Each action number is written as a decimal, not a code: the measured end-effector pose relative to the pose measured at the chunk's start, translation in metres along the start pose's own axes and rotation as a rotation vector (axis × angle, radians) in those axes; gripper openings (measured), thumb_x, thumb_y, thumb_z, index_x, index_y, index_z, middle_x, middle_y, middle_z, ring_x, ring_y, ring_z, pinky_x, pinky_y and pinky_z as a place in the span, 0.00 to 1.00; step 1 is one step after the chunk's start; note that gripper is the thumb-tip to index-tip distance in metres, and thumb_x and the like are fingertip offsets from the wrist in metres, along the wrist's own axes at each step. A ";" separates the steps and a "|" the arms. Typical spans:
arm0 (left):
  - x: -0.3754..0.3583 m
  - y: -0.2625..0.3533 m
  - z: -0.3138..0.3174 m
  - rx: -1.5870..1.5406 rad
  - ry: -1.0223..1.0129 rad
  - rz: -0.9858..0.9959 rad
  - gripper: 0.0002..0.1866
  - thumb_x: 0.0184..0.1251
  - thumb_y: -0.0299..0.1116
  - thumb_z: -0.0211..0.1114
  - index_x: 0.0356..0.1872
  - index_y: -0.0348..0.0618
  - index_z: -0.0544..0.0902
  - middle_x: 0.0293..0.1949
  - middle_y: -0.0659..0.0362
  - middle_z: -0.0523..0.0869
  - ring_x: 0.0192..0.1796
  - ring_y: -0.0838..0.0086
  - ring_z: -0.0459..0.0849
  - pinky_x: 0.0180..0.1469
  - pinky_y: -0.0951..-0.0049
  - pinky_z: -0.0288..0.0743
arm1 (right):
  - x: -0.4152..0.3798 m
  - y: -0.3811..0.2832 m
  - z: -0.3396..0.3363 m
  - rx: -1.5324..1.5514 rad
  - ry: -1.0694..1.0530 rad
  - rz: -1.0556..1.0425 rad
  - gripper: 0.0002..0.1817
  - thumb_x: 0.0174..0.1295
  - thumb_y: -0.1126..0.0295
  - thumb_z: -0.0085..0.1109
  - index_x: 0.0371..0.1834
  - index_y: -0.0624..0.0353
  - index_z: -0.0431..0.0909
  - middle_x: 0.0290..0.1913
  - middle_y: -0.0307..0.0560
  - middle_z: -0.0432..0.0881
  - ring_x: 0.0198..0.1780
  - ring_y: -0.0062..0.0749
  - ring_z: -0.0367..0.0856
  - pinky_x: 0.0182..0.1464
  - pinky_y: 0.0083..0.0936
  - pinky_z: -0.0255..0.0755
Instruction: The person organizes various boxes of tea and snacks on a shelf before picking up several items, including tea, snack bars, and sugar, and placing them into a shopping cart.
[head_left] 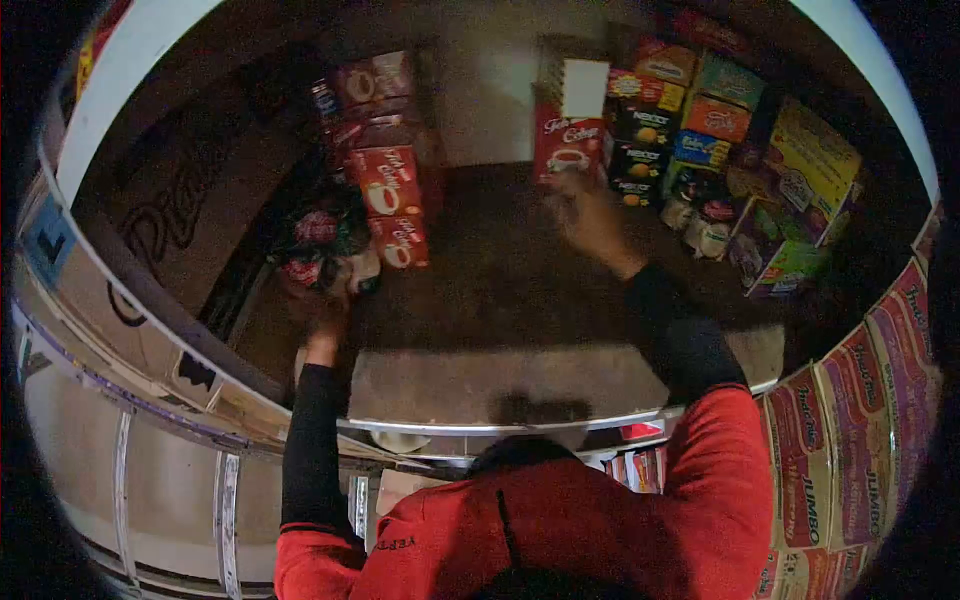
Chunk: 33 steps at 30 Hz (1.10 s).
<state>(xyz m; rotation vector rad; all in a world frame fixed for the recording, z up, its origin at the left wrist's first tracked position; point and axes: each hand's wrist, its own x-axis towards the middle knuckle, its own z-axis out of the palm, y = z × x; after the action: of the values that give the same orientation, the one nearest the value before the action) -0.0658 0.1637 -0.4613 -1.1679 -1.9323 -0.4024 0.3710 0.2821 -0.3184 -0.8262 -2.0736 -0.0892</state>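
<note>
My left hand (325,308) reaches in at the left of the shelf, among dark containers with red labels (305,268). Its fingers are dim and partly hidden against them, and I cannot tell whether they grip one. Just right of it stands a stack of red boxes (390,185) with a cup pictured on the front. My right hand (595,225) is raised near the back, fingers apart and slightly blurred, its fingertips right at the lower edge of a red box with a cup picture (567,148). Nothing shows in its fingers.
Dark Nectar boxes (640,160), orange boxes (718,118) and small pouch-like packs (710,228) stand at right. Yellow and purple boxes (800,190) lean farther right. A big carton (165,225) lines the left; the pale shelf edge (520,424) runs in front.
</note>
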 end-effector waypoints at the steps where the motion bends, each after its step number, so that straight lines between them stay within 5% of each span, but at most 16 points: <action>1: 0.002 0.003 -0.003 0.068 0.025 0.032 0.59 0.51 0.55 0.70 0.73 0.42 0.39 0.70 0.38 0.53 0.67 0.38 0.59 0.69 0.46 0.51 | -0.008 0.051 -0.016 -0.100 0.082 0.063 0.13 0.61 0.68 0.57 0.47 0.61 0.74 0.41 0.52 0.79 0.42 0.43 0.79 0.43 0.37 0.74; 3: 0.004 0.004 -0.009 0.115 0.039 0.039 0.57 0.52 0.55 0.70 0.72 0.39 0.41 0.69 0.37 0.54 0.67 0.38 0.59 0.68 0.47 0.52 | -0.023 0.144 -0.050 -0.319 0.143 0.188 0.13 0.61 0.69 0.57 0.47 0.62 0.75 0.41 0.52 0.79 0.42 0.43 0.79 0.43 0.37 0.74; 6: 0.008 0.006 -0.017 0.037 -0.012 -0.002 0.55 0.53 0.55 0.69 0.71 0.36 0.44 0.68 0.36 0.56 0.67 0.38 0.60 0.68 0.48 0.53 | -0.053 0.257 -0.099 -0.516 -0.040 0.417 0.13 0.61 0.69 0.57 0.46 0.62 0.75 0.41 0.53 0.79 0.42 0.43 0.80 0.43 0.37 0.74; 11: 0.008 0.008 -0.041 -0.193 -0.220 -0.099 0.52 0.55 0.55 0.68 0.68 0.31 0.49 0.66 0.33 0.58 0.66 0.38 0.61 0.68 0.50 0.55 | -0.075 0.326 -0.125 -0.430 -0.341 0.519 0.12 0.61 0.70 0.56 0.46 0.62 0.76 0.41 0.53 0.80 0.43 0.42 0.80 0.44 0.37 0.74; 18: -0.032 0.009 -0.130 -0.399 -0.637 -0.083 0.48 0.57 0.55 0.66 0.65 0.24 0.56 0.64 0.30 0.62 0.65 0.37 0.63 0.68 0.53 0.57 | -0.077 0.342 -0.128 -0.472 -0.375 0.463 0.11 0.60 0.71 0.55 0.45 0.62 0.77 0.41 0.53 0.80 0.43 0.42 0.80 0.45 0.36 0.74; 22: -0.064 0.004 -0.118 -0.471 -0.453 -0.295 0.45 0.59 0.56 0.63 0.62 0.22 0.62 0.63 0.31 0.66 0.67 0.43 0.63 0.70 0.58 0.55 | -0.085 0.347 -0.142 -0.557 -0.355 0.451 0.11 0.60 0.72 0.55 0.45 0.62 0.77 0.41 0.53 0.81 0.44 0.42 0.80 0.45 0.36 0.74; 24: -0.066 0.009 -0.126 -0.635 -0.379 -0.246 0.49 0.59 0.54 0.65 0.64 0.17 0.55 0.66 0.27 0.56 0.72 0.41 0.51 0.73 0.59 0.45 | -0.090 0.342 -0.149 -0.589 -0.348 0.452 0.11 0.60 0.72 0.54 0.44 0.62 0.78 0.41 0.53 0.81 0.44 0.42 0.80 0.45 0.36 0.74; 31: -0.071 0.017 -0.123 -0.761 -0.308 -0.247 0.46 0.56 0.47 0.69 0.62 0.19 0.56 0.62 0.28 0.62 0.66 0.40 0.61 0.68 0.56 0.56 | -0.083 0.265 -0.149 -0.497 -0.374 0.387 0.10 0.60 0.73 0.54 0.44 0.62 0.79 0.41 0.54 0.81 0.45 0.41 0.80 0.46 0.35 0.74; 33: -0.069 0.016 -0.115 -0.834 -0.153 -0.245 0.42 0.57 0.44 0.69 0.60 0.21 0.59 0.59 0.31 0.65 0.63 0.42 0.65 0.65 0.56 0.59 | -0.073 0.219 -0.130 -0.405 -0.377 0.330 0.10 0.60 0.73 0.53 0.43 0.63 0.79 0.41 0.54 0.82 0.45 0.41 0.80 0.46 0.35 0.74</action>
<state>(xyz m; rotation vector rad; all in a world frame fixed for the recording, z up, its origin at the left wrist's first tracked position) 0.0194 0.0596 -0.4475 -1.4889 -2.1035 -1.3795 0.6200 0.3678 -0.3449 -1.5209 -2.2674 -0.1890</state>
